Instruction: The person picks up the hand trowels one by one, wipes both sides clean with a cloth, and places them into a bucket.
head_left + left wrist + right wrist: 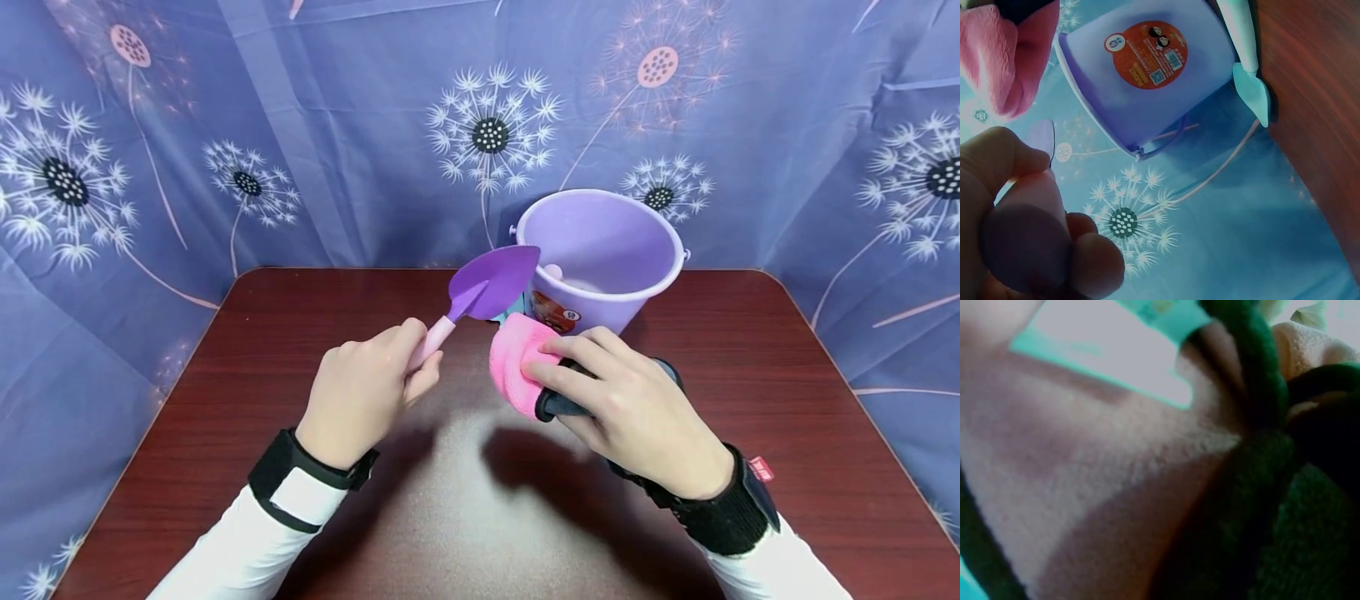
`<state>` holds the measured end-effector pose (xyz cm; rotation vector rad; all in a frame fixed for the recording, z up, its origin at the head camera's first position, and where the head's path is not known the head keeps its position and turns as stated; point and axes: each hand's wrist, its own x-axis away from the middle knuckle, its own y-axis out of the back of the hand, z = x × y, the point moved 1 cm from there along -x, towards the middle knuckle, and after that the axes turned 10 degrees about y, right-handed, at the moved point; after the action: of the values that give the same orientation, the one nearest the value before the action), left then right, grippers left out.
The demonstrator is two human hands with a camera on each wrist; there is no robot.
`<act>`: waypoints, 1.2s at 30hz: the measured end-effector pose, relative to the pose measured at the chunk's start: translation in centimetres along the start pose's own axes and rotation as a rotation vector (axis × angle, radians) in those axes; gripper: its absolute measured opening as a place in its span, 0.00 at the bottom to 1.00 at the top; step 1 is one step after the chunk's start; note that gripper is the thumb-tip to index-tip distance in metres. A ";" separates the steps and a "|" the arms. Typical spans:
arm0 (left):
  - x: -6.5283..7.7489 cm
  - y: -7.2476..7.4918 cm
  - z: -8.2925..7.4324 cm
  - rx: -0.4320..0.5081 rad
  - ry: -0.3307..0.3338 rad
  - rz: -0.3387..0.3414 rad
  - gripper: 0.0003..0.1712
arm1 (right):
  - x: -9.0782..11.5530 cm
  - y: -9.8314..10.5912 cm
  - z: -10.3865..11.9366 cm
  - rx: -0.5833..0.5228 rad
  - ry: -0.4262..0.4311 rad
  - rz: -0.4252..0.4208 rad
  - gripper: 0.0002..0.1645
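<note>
- Your left hand (367, 392) holds the purple trowel (497, 279) by its pink handle (433, 340), fingers wrapped round and the thumb along the side. The trowel is raised over the table (187, 417), blade angled up and away from you.
- In the head view the blade tip overlaps the near edge of the purple bucket (600, 313); the left wrist view shows the two apart.
- Expect the trowel to be light and fairly stiff, probably plastic. Its smooth handle could turn in your palm, so the full wrap suits it better than a fingertip pinch; hold near the blade end for finer control.
- Your right hand (637, 400) grips the pink cloth (517, 362), bunched between fingers and thumb just beside the blade. The right wrist view is mostly folds, so you cannot tell there how the fingertips lie.
- The cloth looks soft, fuzzy and light — it should give easily and drag a little. Take a thick fold, clear of the dark edging.
- The bucket stands behind both hands, thin-walled by its look; steady it by the rim if needed. The teal trowel (1251, 94) beside it looks just as light — best lifted by its pale handle.
</note>
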<state>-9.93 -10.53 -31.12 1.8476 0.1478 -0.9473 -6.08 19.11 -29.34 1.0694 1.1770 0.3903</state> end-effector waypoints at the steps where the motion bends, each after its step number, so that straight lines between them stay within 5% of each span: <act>1: 0.0 0.0 -0.2 0.001 -0.013 -0.003 0.17 | 0.0 0.0 0.0 -0.001 0.010 -0.013 0.32; 8: 0.2 -0.2 -1.4 -0.015 -0.081 -0.028 0.15 | -0.5 -0.5 0.3 -0.001 0.102 -0.121 0.26; 15: 0.4 -0.5 -2.7 -0.035 -0.116 -0.014 0.18 | -0.7 -0.7 0.6 0.018 0.121 -0.138 0.26; 22: 0.7 -0.4 -3.5 -0.035 -0.121 0.014 0.18 | -0.5 -1.0 0.5 0.025 0.071 -0.100 0.26; 36: 1.0 -0.1 -3.8 -0.040 -0.111 0.075 0.17 | -0.6 -0.9 0.2 0.146 -0.045 -0.227 0.21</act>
<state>-7.19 -7.66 -31.19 1.7480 0.0287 -0.9846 -6.41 18.14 -29.73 1.0505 1.2855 0.1043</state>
